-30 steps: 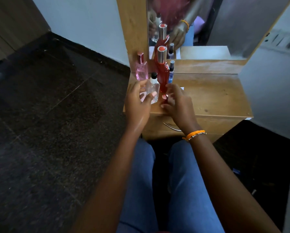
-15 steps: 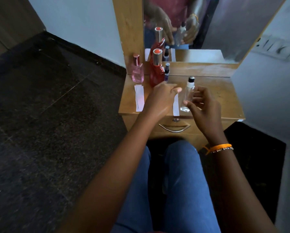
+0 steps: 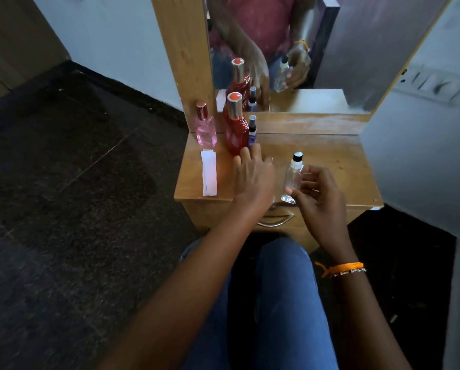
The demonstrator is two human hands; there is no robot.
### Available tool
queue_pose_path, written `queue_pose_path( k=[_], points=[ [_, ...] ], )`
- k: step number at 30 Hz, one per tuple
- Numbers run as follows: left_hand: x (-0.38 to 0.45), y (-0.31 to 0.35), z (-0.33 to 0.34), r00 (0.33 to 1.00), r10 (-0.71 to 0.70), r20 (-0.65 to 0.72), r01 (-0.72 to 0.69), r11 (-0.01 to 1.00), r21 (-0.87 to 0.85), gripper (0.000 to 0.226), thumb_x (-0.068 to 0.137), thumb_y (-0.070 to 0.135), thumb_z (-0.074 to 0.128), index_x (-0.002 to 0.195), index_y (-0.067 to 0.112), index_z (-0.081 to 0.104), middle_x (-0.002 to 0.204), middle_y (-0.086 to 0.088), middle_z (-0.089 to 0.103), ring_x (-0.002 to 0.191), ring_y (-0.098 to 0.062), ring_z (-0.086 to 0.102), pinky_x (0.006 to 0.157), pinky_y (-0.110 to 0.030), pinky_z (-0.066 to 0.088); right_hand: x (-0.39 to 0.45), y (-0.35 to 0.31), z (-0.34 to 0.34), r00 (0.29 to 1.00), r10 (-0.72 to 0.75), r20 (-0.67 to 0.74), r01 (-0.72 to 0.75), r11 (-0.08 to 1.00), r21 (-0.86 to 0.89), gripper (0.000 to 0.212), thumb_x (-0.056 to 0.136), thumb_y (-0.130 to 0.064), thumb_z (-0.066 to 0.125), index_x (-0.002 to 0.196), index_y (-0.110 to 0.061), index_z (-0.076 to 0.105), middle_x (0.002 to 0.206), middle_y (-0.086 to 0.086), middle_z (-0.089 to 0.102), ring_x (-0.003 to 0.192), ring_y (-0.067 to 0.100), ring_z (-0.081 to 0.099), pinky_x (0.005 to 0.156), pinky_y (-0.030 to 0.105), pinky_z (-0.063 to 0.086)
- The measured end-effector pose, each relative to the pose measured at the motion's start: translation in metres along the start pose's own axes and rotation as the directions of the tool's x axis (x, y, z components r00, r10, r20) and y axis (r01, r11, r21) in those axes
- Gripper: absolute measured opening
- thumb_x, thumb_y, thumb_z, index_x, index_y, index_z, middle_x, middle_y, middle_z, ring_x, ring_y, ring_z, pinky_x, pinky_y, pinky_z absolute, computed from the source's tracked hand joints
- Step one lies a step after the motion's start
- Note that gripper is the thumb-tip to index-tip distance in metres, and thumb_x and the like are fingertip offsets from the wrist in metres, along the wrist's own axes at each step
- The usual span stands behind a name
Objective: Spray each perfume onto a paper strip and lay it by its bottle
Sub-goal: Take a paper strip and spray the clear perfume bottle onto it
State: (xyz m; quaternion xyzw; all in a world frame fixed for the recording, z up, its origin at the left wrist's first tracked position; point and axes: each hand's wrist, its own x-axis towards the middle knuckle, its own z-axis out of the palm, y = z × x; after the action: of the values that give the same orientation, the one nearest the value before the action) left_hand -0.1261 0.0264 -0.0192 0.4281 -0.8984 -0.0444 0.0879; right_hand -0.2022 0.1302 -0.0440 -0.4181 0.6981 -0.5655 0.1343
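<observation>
My right hand (image 3: 316, 198) holds a clear perfume bottle with a black cap (image 3: 293, 177) upright over the front of the wooden dresser top (image 3: 330, 166). My left hand (image 3: 252, 177) lies palm down on the dresser, fingers spread, just in front of the tall red bottle (image 3: 235, 129); it covers a paper strip I cannot see. A pink bottle (image 3: 205, 128) stands at the back left, with a white paper strip (image 3: 209, 172) lying in front of it. A small blue bottle (image 3: 252, 132) stands right of the red one.
A mirror (image 3: 316, 49) rises behind the dresser and reflects the bottles and hands. A drawer handle (image 3: 276, 221) sits below the front edge. My knees in blue jeans are close under the dresser. Dark tiled floor spreads to the left; a white wall with a switch plate (image 3: 431, 84) stands right.
The clear bottle went from my left hand into my right and moved to the right of the dresser. My left hand came down flat in front of the red bottle.
</observation>
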Motion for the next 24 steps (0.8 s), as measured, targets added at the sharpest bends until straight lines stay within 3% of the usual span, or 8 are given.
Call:
queue_pose_path(
  k=[6, 11, 14, 18, 21, 24],
  points=[
    [-0.001, 0.000, 0.003, 0.998, -0.012, -0.060, 0.008, 0.998, -0.055, 0.027, 0.092, 0.019, 0.049, 0.118, 0.013, 0.055, 0.132, -0.010, 0.048, 0.118, -0.029, 0.039, 0.094, -0.040, 0.032, -0.004, 0.000, 0.003, 0.999, 0.029, 0.015, -0.030, 0.998, 0.052, 0.039, 0.077, -0.006, 0.074, 0.108, -0.017, 0.053, 0.094, -0.015, 0.061, 0.083, -0.004, 0.060, 0.073, 0.013, 0.051],
    [-0.002, 0.001, -0.001, 0.992, 0.032, -0.124, -0.047, 0.992, -0.121, 0.022, 0.090, 0.011, 0.051, 0.111, 0.014, 0.054, 0.116, -0.007, 0.063, 0.112, -0.028, 0.045, 0.087, -0.040, 0.030, -0.003, -0.002, 0.002, 0.999, 0.043, 0.010, -0.044, 0.995, 0.089, 0.038, 0.081, -0.005, 0.070, 0.110, -0.018, 0.050, 0.101, -0.007, 0.063, 0.093, 0.009, 0.062, 0.083, 0.025, 0.052],
    [-0.002, 0.001, -0.010, 0.985, 0.016, -0.169, -0.059, 0.966, -0.253, 0.027, 0.085, 0.009, 0.060, 0.110, 0.015, 0.050, 0.104, -0.007, 0.068, 0.103, -0.027, 0.057, 0.084, -0.038, 0.036, -0.003, -0.004, -0.001, 0.994, 0.078, 0.071, -0.092, 0.969, 0.229, 0.032, 0.087, -0.005, 0.061, 0.112, -0.015, 0.045, 0.109, -0.001, 0.065, 0.103, 0.014, 0.063, 0.091, 0.035, 0.051],
    [-0.003, 0.000, -0.031, 0.991, -0.130, 0.030, 0.114, 0.714, -0.691, 0.038, 0.071, 0.009, 0.077, 0.097, 0.012, 0.049, 0.077, -0.001, 0.064, 0.077, -0.021, 0.064, 0.071, -0.032, 0.047, -0.005, -0.013, -0.004, 0.978, 0.162, 0.132, -0.206, 0.855, 0.476, 0.025, 0.087, -0.018, 0.052, 0.110, -0.025, 0.043, 0.102, -0.003, 0.061, 0.094, 0.007, 0.060, 0.083, 0.023, 0.047],
    [-0.003, -0.007, -0.042, 0.989, -0.107, 0.106, 0.149, 0.587, -0.795, 0.028, 0.064, 0.009, 0.082, 0.075, 0.014, 0.056, 0.072, -0.005, 0.065, 0.065, -0.015, 0.059, 0.065, -0.026, 0.046, -0.005, -0.018, -0.007, 0.971, 0.179, 0.161, -0.238, 0.818, 0.524, 0.015, 0.090, -0.031, 0.051, 0.104, -0.032, 0.046, 0.089, -0.005, 0.057, 0.083, 0.013, 0.057, 0.079, 0.034, 0.047],
    [-0.007, -0.011, -0.049, 0.991, -0.103, 0.081, 0.124, 0.526, -0.841, 0.013, 0.069, 0.005, 0.077, 0.079, 0.004, 0.068, 0.080, -0.011, 0.072, 0.061, -0.008, 0.058, 0.062, -0.019, 0.044, -0.007, -0.028, -0.009, 0.965, 0.167, 0.204, -0.256, 0.781, 0.570, 0.014, 0.092, -0.036, 0.046, 0.103, -0.028, 0.051, 0.083, 0.000, 0.054, 0.066, 0.015, 0.054, 0.064, 0.027, 0.047]
  ],
)
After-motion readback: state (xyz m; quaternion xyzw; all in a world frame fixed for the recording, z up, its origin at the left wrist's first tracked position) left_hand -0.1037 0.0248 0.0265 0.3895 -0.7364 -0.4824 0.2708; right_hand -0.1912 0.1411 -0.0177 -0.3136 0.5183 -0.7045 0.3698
